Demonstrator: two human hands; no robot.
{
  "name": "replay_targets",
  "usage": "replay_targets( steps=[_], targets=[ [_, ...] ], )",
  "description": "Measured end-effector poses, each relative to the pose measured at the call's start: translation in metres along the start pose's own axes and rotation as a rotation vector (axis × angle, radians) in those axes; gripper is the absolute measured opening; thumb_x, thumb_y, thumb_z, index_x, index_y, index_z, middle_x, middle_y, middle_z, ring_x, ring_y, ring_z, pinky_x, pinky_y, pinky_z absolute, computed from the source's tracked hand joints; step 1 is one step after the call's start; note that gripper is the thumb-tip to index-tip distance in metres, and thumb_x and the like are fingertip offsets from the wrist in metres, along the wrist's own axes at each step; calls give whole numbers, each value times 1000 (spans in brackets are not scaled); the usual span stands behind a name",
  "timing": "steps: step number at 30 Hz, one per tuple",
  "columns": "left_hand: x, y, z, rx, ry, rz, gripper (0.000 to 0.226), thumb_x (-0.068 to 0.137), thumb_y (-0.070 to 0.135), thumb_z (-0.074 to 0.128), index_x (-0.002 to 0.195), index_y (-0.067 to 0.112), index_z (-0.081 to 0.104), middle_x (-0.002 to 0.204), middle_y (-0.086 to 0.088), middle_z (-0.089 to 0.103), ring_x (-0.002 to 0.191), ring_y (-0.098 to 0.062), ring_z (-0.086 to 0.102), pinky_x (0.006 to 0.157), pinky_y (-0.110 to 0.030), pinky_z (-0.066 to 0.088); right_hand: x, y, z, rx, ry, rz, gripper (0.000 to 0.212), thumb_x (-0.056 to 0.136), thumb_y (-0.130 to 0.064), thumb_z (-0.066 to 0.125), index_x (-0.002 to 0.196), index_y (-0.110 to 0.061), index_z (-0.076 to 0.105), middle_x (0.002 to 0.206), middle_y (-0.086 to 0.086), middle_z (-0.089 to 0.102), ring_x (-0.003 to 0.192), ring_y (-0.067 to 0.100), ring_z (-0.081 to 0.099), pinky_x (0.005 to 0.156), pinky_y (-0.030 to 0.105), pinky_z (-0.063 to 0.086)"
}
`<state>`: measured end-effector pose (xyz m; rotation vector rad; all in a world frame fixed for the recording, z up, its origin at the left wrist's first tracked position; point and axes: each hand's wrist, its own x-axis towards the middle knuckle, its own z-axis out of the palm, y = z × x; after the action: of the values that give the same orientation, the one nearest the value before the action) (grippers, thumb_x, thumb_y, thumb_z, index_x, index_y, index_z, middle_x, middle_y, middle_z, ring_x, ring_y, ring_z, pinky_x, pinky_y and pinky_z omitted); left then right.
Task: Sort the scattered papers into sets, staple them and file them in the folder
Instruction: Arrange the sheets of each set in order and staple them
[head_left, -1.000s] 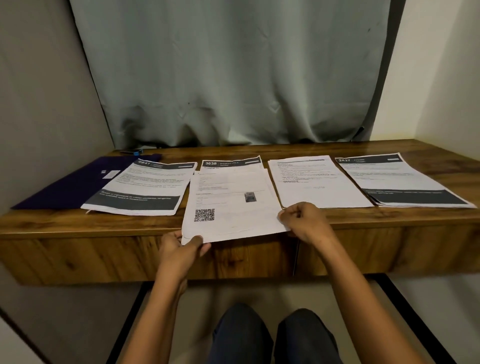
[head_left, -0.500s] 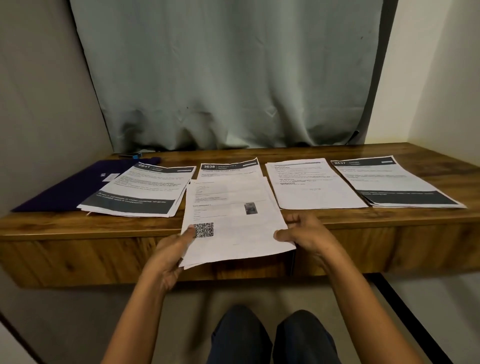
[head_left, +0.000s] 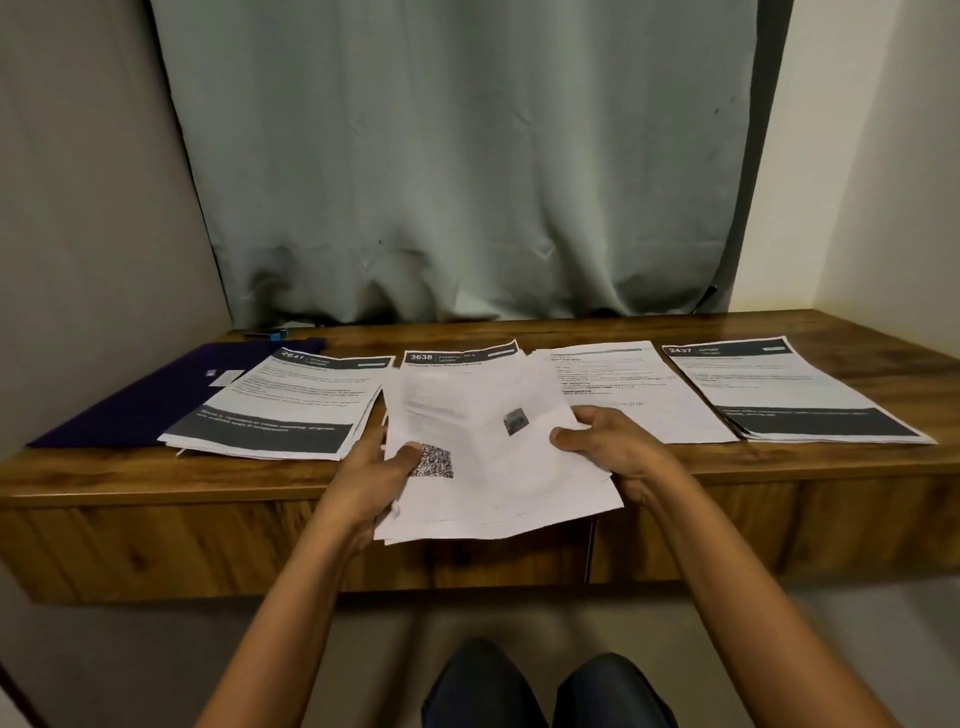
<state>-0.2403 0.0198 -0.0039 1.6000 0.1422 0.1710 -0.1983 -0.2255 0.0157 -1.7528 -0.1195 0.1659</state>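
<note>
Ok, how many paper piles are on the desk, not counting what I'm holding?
4: 2641 pile left, 3638 sheet behind the held bundle, plain page right of centre, 2437 pile far right. The bundle may hide more.

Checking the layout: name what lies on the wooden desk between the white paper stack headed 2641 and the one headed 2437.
Head view: the white sheets headed 3638, partly behind the hand-held sheaf, and a white plain-text stack.

Purple folder (head_left: 135, 402), white black-banded papers (head_left: 280, 405), brown wood-grain desk (head_left: 208, 519).
</note>
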Motion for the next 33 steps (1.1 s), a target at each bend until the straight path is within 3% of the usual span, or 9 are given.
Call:
replay_targets(
  steps=[4,9,13,17,21,26,28,31,33],
  targets=[
    [18,36,6,56,36,230,25,92,2,58,109,19,52,111,-9,67,98,-29,66,91,-49,52,7,-29,-3,22,151,-221,26,92,-9,60,116,-18,59,108,0,69,90,18,69,75,34,57],
    [56,87,16,82,121,526,26,95,12,55,117,23,47,108,12,61,102,-11,60,83,-27,50,42,-65,-3,81,277,-400,30,94,-9,56,124,-13,54,120,-1,62,105,16,61,89,34,51],
    [88,96,29,107,246,661,29,99,16,49,127,12,47,114,5,58,98,-10,56,70,-9,45,77,-72,7,110,322,-453,28,96,-10,53,123,-14,52,118,0,61,105,16,59,90,34,50],
    [114,68,29,106,250,630,31,98,21,52,128,15,49,111,8,59,97,-10,59,82,-25,53,99,-54,14,59,339,-466,34,96,-7,52,130,-11,49,119,-2,56,110,15,54,93,30,45],
    [121,45,23,62,180,582,35,96,29,54,130,22,47,115,13,57,96,8,55,76,-10,48,110,-24,15,35,295,-395,44,92,-5,58,133,-13,44,128,3,55,114,18,52,88,29,45],
    [129,44,17,20,156,592,31,96,30,54,125,24,47,118,6,61,106,-10,61,86,-31,54,118,-13,15,106,265,-387,43,91,-3,59,129,-17,45,129,4,56,114,19,54,88,33,51],
    [131,52,18,-10,138,611,30,95,28,56,123,24,48,116,8,62,108,-10,61,87,-28,53,121,-18,15,131,262,-393,49,89,-1,60,133,-16,44,130,5,56,114,19,54,93,37,50],
    [132,72,20,-45,131,627,30,91,25,62,118,21,49,106,13,62,95,0,61,77,-16,53,123,-33,13,128,252,-438,56,86,-4,66,135,-14,42,122,0,57,106,13,55,89,30,47],
    [135,88,20,-52,155,648,29,89,26,65,114,20,50,103,11,64,91,-1,63,77,-17,54,124,-47,11,153,265,-477,50,88,-11,66,132,-14,44,117,-1,58,103,12,56,88,27,47]
  ],
)
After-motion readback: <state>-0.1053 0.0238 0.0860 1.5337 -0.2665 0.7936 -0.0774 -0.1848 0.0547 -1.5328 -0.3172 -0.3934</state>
